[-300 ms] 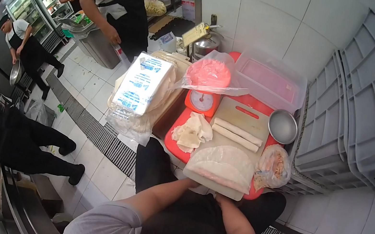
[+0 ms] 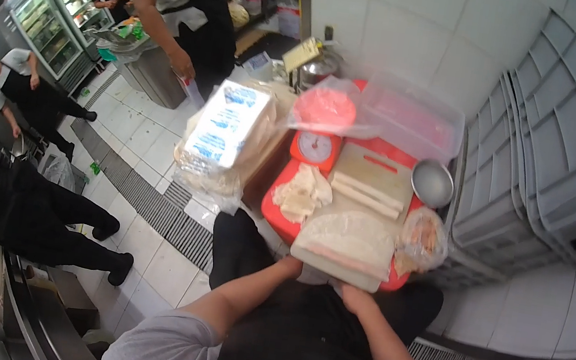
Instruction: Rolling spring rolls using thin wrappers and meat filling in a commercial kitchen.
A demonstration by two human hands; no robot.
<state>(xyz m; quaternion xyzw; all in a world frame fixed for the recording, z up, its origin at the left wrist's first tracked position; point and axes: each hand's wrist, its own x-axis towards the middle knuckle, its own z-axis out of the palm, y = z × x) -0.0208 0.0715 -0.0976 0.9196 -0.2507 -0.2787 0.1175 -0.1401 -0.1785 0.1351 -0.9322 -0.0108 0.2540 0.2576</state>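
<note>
My left hand (image 2: pixel 288 266) is at the near left corner of a pale cutting board (image 2: pixel 345 269), and my right hand (image 2: pixel 354 299) is just below its near edge. The fingers of both are hidden or blurred, so their grip does not show. On the board's near part lies a thin round wrapper sheet (image 2: pixel 351 233) with a strip of pinkish filling (image 2: pixel 344 254) along its near side. Two long pale rolls (image 2: pixel 366 194) lie side by side farther up. Crumpled wrapper sheets (image 2: pixel 302 193) rest left of the board, on the red surface (image 2: pixel 280 220).
Behind stand a red kitchen scale (image 2: pixel 315 149) with a plastic-covered pan, and a translucent tub (image 2: pixel 413 117). A metal bowl (image 2: pixel 432 184) and a bag of shredded food (image 2: pixel 422 239) sit at right, by grey crates (image 2: pixel 568 147). A wrapped package (image 2: pixel 229 123) is left; co-workers stand beyond.
My right hand has come out farther from under the board's near edge. The view has shifted slightly and blurred. At far left, a co-worker's metal bowl has swung partly out of sight.
</note>
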